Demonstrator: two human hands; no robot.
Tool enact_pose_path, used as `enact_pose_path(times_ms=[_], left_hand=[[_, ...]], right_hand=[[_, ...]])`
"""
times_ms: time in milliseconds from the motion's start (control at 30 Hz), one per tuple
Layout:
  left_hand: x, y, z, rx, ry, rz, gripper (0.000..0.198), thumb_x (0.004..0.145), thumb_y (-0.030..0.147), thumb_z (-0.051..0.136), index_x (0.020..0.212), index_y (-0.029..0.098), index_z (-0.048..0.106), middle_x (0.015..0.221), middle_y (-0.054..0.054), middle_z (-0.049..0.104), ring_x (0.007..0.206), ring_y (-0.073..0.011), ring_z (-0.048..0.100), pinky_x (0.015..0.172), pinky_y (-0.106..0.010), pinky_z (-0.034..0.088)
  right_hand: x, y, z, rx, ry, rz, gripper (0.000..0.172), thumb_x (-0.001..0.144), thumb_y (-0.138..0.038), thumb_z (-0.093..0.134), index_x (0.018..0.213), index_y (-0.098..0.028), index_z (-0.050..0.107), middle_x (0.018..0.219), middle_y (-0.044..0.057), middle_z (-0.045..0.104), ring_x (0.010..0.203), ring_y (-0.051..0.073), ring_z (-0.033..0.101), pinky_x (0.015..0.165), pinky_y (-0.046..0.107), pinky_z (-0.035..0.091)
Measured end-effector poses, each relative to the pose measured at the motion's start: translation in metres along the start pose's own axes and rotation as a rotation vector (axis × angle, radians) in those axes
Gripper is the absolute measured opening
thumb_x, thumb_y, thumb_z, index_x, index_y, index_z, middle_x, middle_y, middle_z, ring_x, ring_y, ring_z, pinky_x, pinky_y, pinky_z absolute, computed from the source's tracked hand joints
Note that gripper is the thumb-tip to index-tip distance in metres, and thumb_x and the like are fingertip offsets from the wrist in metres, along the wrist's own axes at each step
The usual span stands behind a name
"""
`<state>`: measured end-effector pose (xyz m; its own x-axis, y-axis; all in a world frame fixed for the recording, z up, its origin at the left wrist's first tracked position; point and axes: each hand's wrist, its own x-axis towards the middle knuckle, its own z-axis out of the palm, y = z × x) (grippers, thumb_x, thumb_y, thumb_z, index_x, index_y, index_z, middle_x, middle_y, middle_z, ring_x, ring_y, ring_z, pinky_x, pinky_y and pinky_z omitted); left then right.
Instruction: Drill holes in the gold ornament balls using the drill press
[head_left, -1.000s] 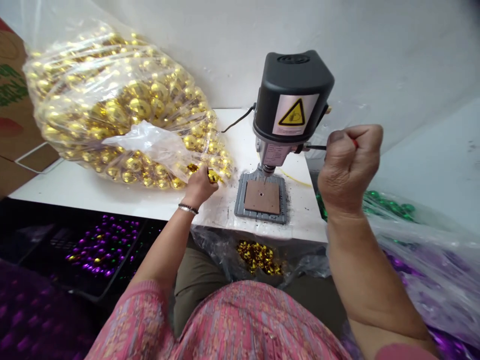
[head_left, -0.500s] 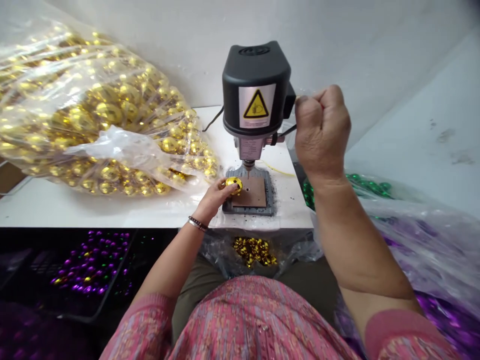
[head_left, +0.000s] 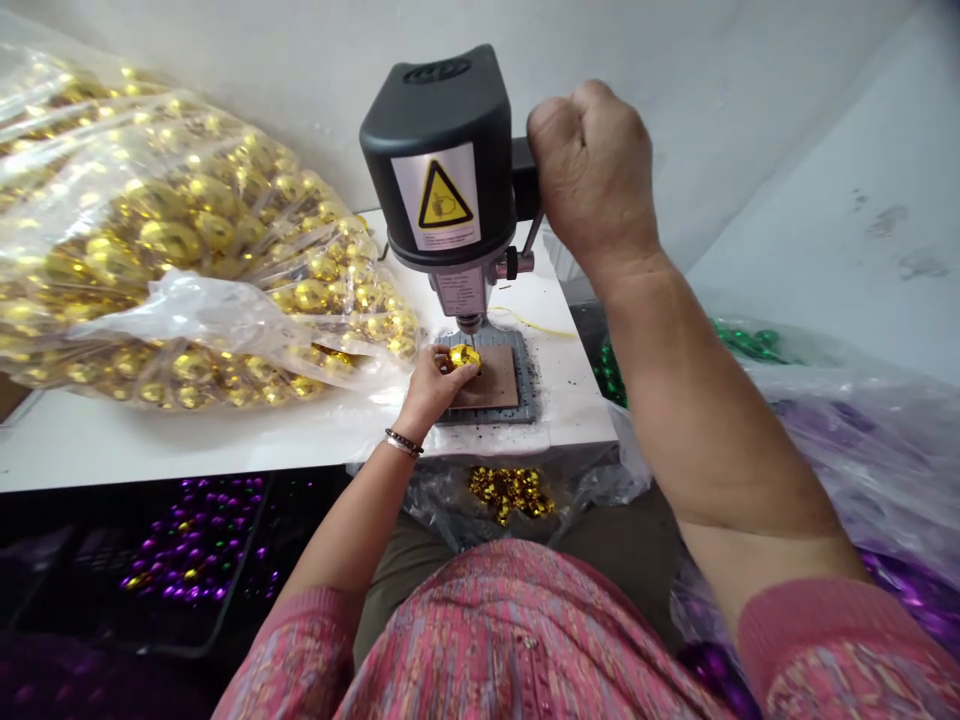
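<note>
Gold bead (head_left: 465, 357) sat over upper-L part of brown board (head_left: 499, 378), under chuck (head_left: 469, 323) of bench drill press (head_left: 450, 235); we couldn't tell if bit touched it, nor if bead's full weight was on board. We had it pinched in L hand (head_left: 433, 385), thumb on near side, fingers behind; 2 bracelets (head_left: 405, 442) on that wrist. R hand (head_left: 596, 170) was clenched round end of feed lever (head_left: 532, 232), up high just beside black motor housing (head_left: 442, 115); our fist hid the grip itself. We noted yellow warning triangle (head_left: 444, 197) on housing front.

Board lay flat on grey base plate (head_left: 526, 375), dark specks scattered around, esp. R side. Press stood on white table (head_left: 187, 440); yellow strand (head_left: 536, 322) lay behind base, to R. On L we had big clear bag (head_left: 172, 310) packed w/ gold beads, R end nr L hand. Below table edge we saw gold pcs (head_left: 511, 492) in clear plastic. Low L: purple beads (head_left: 195, 540), few gold & green mixed in. R of table: green beads (head_left: 750, 342) and, nearer us, shiny purple items (head_left: 919, 590) partly under clear plastic
</note>
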<state>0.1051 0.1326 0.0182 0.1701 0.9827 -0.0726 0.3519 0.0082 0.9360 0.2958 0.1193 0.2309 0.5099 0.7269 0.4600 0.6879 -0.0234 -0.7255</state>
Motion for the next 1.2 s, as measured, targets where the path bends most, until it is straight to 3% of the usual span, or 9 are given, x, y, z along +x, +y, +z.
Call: enact_pose_path(times_ms=[167, 300, 433, 600, 700, 900, 1200], left_hand=[[-0.001, 0.002, 0.004, 0.066, -0.038, 0.039, 0.054, 0.071, 0.033, 0.083, 0.117, 0.018, 0.059, 0.098, -0.005, 0.072, 0.085, -0.0171, 0.068, 0.076, -0.028, 0.053], [-0.007, 0.009, 0.006, 0.286, -0.071, 0.090, 0.060, 0.071, 0.032, 0.084, 0.125, 0.020, 0.061, 0.099, -0.005, 0.072, 0.083, -0.0187, 0.067, 0.079, -0.031, 0.053], [-0.010, 0.012, 0.009, 0.484, -0.099, 0.125, 0.066, 0.076, 0.036, 0.081, 0.137, 0.020, 0.061, 0.102, -0.007, 0.074, 0.092, -0.0238, 0.069, 0.085, -0.034, 0.052], [-0.007, 0.004, 0.012, 0.428, -0.134, 0.141, 0.074, 0.079, 0.036, 0.078, 0.147, 0.017, 0.055, 0.114, -0.010, 0.075, 0.100, -0.0247, 0.070, 0.085, -0.033, 0.053], [-0.006, 0.001, 0.012, 0.415, -0.138, 0.141, 0.076, 0.078, 0.037, 0.078, 0.148, 0.018, 0.055, 0.115, -0.010, 0.076, 0.100, -0.0251, 0.070, 0.084, -0.033, 0.053], [-0.007, 0.001, 0.013, 0.428, -0.117, 0.131, 0.076, 0.078, 0.037, 0.080, 0.147, 0.020, 0.056, 0.121, -0.010, 0.075, 0.102, -0.0251, 0.071, 0.088, -0.033, 0.053], [-0.008, 0.001, 0.014, 0.424, -0.107, 0.133, 0.075, 0.079, 0.035, 0.081, 0.147, 0.020, 0.056, 0.124, -0.010, 0.075, 0.109, -0.0258, 0.070, 0.095, -0.035, 0.053]], right_hand=[[0.007, -0.001, 0.003, -0.030, -0.024, 0.030, 0.037, 0.104, -0.025, 0.033, 0.067, -0.019, 0.028, 0.071, -0.007, 0.029, 0.069, 0.005, 0.018, 0.082, 0.020, 0.033], [0.004, -0.001, 0.002, -0.025, -0.033, 0.035, 0.037, 0.104, -0.028, 0.031, 0.069, -0.019, 0.027, 0.073, -0.007, 0.027, 0.070, 0.004, 0.019, 0.086, 0.018, 0.033], [0.001, -0.001, 0.000, 0.014, -0.036, 0.025, 0.037, 0.104, -0.027, 0.032, 0.069, -0.020, 0.026, 0.072, -0.008, 0.026, 0.070, 0.004, 0.018, 0.080, 0.018, 0.029], [-0.009, 0.000, -0.003, 0.064, 0.015, -0.003, 0.042, 0.102, -0.024, 0.046, 0.066, -0.021, 0.024, 0.064, -0.009, 0.023, 0.067, 0.006, 0.018, 0.070, 0.022, 0.024], [-0.027, 0.010, -0.007, 0.125, 0.054, -0.123, 0.043, 0.097, -0.023, 0.054, 0.068, -0.022, 0.023, 0.062, -0.009, 0.025, 0.064, 0.006, 0.021, 0.069, 0.023, 0.027], [-0.075, 0.051, -0.008, 0.109, 0.095, -0.439, 0.020, 0.091, -0.030, 0.052, 0.078, -0.022, 0.039, 0.065, -0.006, 0.038, 0.059, 0.006, 0.031, 0.065, 0.023, 0.036], [-0.103, 0.090, 0.014, 0.054, 0.209, -0.616, 0.014, 0.098, -0.031, 0.045, 0.089, -0.021, 0.050, 0.070, -0.002, 0.050, 0.062, 0.009, 0.048, 0.065, 0.027, 0.044]])
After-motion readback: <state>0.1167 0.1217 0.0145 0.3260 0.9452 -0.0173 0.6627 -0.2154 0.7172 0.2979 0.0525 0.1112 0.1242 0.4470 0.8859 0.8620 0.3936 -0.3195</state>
